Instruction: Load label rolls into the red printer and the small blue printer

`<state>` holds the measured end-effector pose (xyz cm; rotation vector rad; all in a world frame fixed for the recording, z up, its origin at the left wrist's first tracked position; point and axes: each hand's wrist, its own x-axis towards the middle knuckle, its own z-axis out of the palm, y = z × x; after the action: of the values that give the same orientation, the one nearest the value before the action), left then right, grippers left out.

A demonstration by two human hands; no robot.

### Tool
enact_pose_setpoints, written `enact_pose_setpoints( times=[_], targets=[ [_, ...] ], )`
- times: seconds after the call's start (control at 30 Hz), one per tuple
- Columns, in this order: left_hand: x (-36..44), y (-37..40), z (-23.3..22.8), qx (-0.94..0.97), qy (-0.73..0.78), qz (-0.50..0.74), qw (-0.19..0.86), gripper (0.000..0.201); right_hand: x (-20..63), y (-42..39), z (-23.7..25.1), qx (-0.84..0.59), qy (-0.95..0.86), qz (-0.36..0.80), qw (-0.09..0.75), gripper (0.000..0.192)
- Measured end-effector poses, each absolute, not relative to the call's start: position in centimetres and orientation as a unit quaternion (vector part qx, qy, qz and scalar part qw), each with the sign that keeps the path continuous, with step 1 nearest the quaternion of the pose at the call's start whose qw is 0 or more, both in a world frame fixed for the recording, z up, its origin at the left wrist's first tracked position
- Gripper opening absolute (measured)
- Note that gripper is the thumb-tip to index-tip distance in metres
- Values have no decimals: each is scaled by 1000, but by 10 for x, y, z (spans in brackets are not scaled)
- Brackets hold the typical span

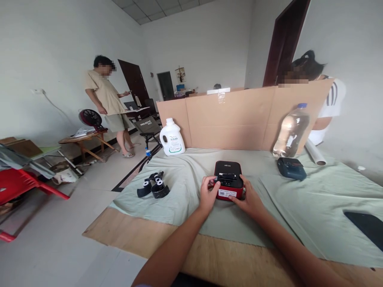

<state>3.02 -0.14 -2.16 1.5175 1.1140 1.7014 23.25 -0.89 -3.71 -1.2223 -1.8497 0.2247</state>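
Note:
A small black and red box-shaped device (228, 170), which looks like a label printer, lies on the green cloth in front of me. A white sticker with a barcode is on its near side, and a dark strip stands across its top slot. My left hand (208, 192) grips its near left corner, thumb and fingers bent against the edge. At its near right corner, my right hand (248, 195) has the thumb on the front by the sticker and a finger along the right side. The device's underside is hidden.
Several black rolls with white cores (155, 187) lie on the left. Behind stand a white detergent jug (172, 137), a cardboard screen (229, 119) and a large clear bottle (291, 131). A dark device (291, 168) and a phone (365, 225) lie rightward. Two people are nearby.

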Motion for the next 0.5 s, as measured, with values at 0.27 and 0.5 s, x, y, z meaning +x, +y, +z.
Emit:
enact_pose_setpoints(
  times=[0.27,0.5],
  targets=[
    [26,16,-19,594,391,639,294,28,234,-9,-32,-517,-737,95,425,90],
    [22,24,-13,647,378,617,240,33,233,-9,-33,-522,-741,71,417,89]
  ],
)
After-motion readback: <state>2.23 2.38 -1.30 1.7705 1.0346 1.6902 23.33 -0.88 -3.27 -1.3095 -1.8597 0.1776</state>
